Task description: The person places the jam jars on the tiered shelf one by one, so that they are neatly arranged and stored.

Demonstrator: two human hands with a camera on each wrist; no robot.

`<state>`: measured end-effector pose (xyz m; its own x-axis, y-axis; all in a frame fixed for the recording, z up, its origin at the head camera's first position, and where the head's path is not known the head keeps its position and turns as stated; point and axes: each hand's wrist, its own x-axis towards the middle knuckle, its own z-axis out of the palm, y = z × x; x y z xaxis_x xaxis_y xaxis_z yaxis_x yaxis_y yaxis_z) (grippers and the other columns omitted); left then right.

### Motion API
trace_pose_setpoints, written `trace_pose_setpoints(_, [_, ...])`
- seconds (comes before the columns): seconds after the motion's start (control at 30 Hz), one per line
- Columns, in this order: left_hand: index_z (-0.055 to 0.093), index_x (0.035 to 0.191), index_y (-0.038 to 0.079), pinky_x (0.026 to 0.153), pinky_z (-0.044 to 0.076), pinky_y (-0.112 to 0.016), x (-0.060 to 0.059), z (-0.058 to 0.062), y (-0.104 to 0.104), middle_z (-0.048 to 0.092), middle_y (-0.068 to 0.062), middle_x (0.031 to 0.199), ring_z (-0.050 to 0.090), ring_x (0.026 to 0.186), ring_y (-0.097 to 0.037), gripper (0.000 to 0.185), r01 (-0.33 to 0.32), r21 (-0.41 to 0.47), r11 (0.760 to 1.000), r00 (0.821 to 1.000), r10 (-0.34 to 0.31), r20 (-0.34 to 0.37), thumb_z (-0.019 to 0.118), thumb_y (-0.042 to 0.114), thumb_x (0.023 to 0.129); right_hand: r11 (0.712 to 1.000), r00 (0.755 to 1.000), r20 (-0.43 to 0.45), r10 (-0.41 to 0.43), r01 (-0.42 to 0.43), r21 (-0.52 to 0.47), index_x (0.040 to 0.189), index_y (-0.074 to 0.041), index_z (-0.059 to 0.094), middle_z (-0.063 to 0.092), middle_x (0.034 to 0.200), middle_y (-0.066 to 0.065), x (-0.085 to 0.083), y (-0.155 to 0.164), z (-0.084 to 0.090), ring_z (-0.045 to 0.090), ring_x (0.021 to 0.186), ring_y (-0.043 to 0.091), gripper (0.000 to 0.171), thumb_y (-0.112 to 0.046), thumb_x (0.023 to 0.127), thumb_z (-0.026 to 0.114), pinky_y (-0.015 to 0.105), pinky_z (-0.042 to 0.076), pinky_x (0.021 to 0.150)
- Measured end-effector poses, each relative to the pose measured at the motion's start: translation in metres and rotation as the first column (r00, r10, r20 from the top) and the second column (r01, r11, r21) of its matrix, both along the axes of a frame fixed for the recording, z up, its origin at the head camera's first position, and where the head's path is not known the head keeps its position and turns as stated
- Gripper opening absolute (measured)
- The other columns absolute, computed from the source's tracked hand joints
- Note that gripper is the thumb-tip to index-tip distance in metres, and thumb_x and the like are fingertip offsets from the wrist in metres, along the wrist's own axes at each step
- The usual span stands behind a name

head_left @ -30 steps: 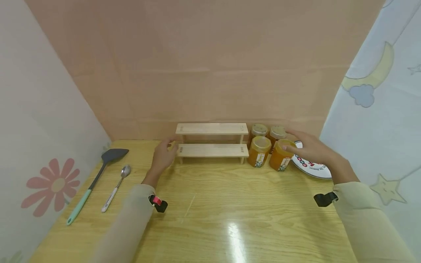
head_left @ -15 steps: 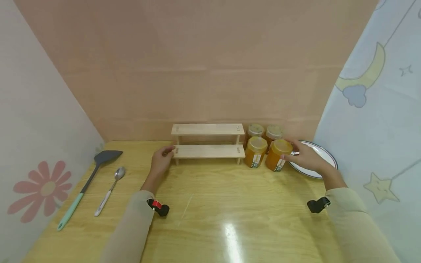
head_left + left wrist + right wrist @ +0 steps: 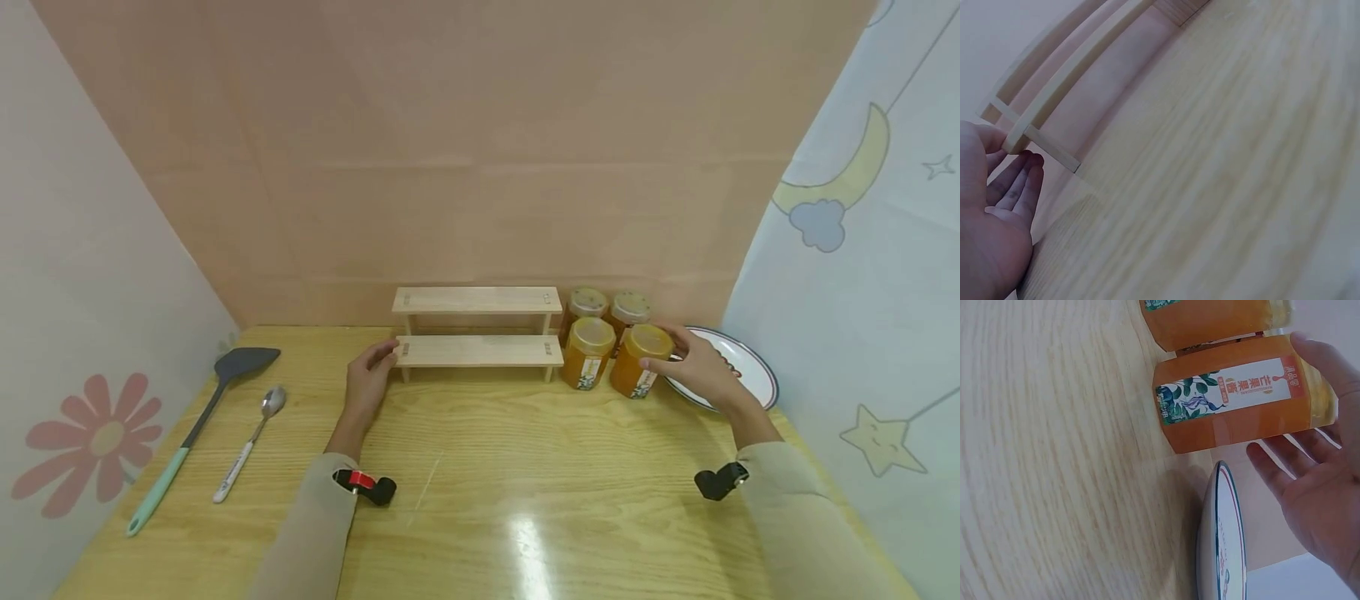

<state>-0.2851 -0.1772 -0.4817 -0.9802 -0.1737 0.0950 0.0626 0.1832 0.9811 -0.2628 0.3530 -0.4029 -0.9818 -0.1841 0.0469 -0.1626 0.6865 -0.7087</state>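
Note:
A two-tier wooden shelf rack (image 3: 480, 351) stands at the back of the table. At the left end of its lower board, my left hand (image 3: 367, 385) pinches the board: in the left wrist view the thumb lies against the board end (image 3: 1016, 139) and the fingers curl beneath it. To the right of the rack stand several jars of orange jam. My right hand (image 3: 701, 367) grips the front right jam jar (image 3: 636, 375) near its lid, thumb in front and fingers behind. In the right wrist view this jar (image 3: 1235, 400) rests upright on the table, its fingertips' contact partly hidden.
Beside the right hand is a white oval plate (image 3: 761, 375) with a dark rim. Another front jam jar (image 3: 585, 358) touches or nearly touches the held one. A grey spatula (image 3: 213, 408) with a green handle and a spoon (image 3: 255, 433) lie at left.
My left hand has closed in on the lower board's left end. The right hand has come lower round the front right jar, which has stayed in place. The head view has shifted slightly.

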Motion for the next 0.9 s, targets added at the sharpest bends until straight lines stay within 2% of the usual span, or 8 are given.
trace_pose_setpoints(0.17, [0.064, 0.124, 0.019, 0.106, 0.045, -0.034, 0.003, -0.001, -0.002, 0.06, 0.0, 0.132, 0.053, 0.126, -0.016, 0.029, 0.002, 0.015, 1.0, 1.0, -0.002, -0.003, 0.059, 0.027, 0.097, 0.999, 0.999, 0.003, -0.046, 0.046, -0.007, 0.147, -0.03, 0.035, 0.049, 0.145, 0.005, 0.001, -0.003, -0.003, 0.044, 0.136, 0.034, 0.075, -0.05, 0.084, 0.07, 0.062, 0.039, 0.1])
trace_pose_setpoints(0.37, [0.064, 0.123, 0.02, 0.103, 0.046, -0.029, 0.001, -0.004, -0.001, 0.06, 0.001, 0.133, 0.052, 0.126, -0.014, 0.028, 0.008, 0.031, 0.999, 1.0, -0.008, -0.013, 0.059, 0.026, 0.097, 0.994, 0.993, 0.034, -0.111, 0.11, 0.021, 0.15, -0.026, 0.032, 0.039, 0.153, 0.008, 0.006, -0.003, 0.003, 0.038, 0.138, 0.038, 0.083, -0.058, 0.082, 0.068, 0.075, 0.026, 0.1])
trace_pose_setpoints(0.47, [0.064, 0.123, 0.021, 0.103, 0.045, -0.031, 0.001, -0.004, 0.0, 0.059, 0.001, 0.133, 0.052, 0.126, -0.015, 0.028, 0.011, 0.032, 0.999, 1.0, -0.01, -0.018, 0.059, 0.027, 0.097, 0.992, 0.991, 0.042, -0.127, 0.127, 0.022, 0.153, -0.021, 0.026, 0.028, 0.159, 0.01, 0.011, -0.002, 0.009, 0.036, 0.137, 0.041, 0.088, -0.058, 0.084, 0.066, 0.067, 0.034, 0.101])
trace_pose_setpoints(0.57, [0.064, 0.125, 0.021, 0.106, 0.044, -0.035, 0.001, -0.004, 0.0, 0.059, 0.001, 0.133, 0.051, 0.126, -0.015, 0.029, 0.014, 0.026, 1.0, 1.0, -0.014, -0.012, 0.058, 0.029, 0.097, 0.989, 0.988, 0.033, -0.148, 0.147, 0.016, 0.154, -0.019, 0.024, 0.028, 0.158, 0.013, 0.015, 0.0, 0.017, 0.045, 0.127, 0.038, 0.089, -0.057, 0.084, 0.065, 0.043, 0.051, 0.089])
trace_pose_setpoints(0.67, [0.063, 0.126, 0.022, 0.107, 0.043, -0.037, 0.001, -0.004, 0.0, 0.058, 0.0, 0.134, 0.051, 0.127, -0.015, 0.03, 0.022, 0.025, 0.999, 1.0, -0.022, -0.006, 0.057, 0.031, 0.097, 0.985, 0.985, 0.001, -0.171, 0.171, 0.001, 0.154, -0.017, 0.026, 0.038, 0.15, 0.019, 0.02, 0.001, 0.031, 0.049, 0.115, 0.033, 0.087, -0.054, 0.085, 0.066, 0.023, 0.05, 0.069])
trace_pose_setpoints(0.7, [0.063, 0.126, 0.022, 0.107, 0.043, -0.036, 0.001, -0.003, 0.001, 0.058, 0.0, 0.134, 0.051, 0.126, -0.015, 0.031, 0.024, 0.024, 0.999, 1.0, -0.023, -0.008, 0.057, 0.032, 0.097, 0.984, 0.984, -0.019, -0.176, 0.176, -0.005, 0.153, -0.016, 0.027, 0.041, 0.147, 0.02, 0.022, 0.0, 0.037, 0.05, 0.116, 0.034, 0.086, -0.052, 0.086, 0.066, 0.018, 0.049, 0.068])
trace_pose_setpoints(0.77, [0.062, 0.128, 0.02, 0.108, 0.043, -0.036, 0.003, 0.0, 0.001, 0.057, 0.0, 0.136, 0.05, 0.128, -0.016, 0.032, 0.032, 0.028, 0.999, 0.999, -0.032, -0.002, 0.057, 0.03, 0.098, 0.982, 0.98, -0.06, -0.191, 0.19, -0.02, 0.15, -0.015, 0.033, 0.053, 0.135, 0.011, 0.025, -0.002, 0.048, 0.055, 0.101, 0.025, 0.082, -0.05, 0.085, 0.068, 0.018, 0.046, 0.057])
trace_pose_setpoints(0.9, [0.062, 0.127, 0.02, 0.108, 0.043, -0.036, 0.005, 0.001, 0.0, 0.057, 0.002, 0.136, 0.05, 0.128, -0.015, 0.031, 0.032, 0.044, 0.999, 0.999, -0.032, -0.002, 0.058, 0.028, 0.098, 0.978, 0.971, -0.117, -0.207, 0.204, -0.04, 0.146, -0.018, 0.041, 0.06, 0.131, 0.004, 0.028, -0.012, 0.073, 0.058, 0.088, -0.003, 0.075, -0.048, 0.084, 0.07, 0.013, 0.05, 0.061])
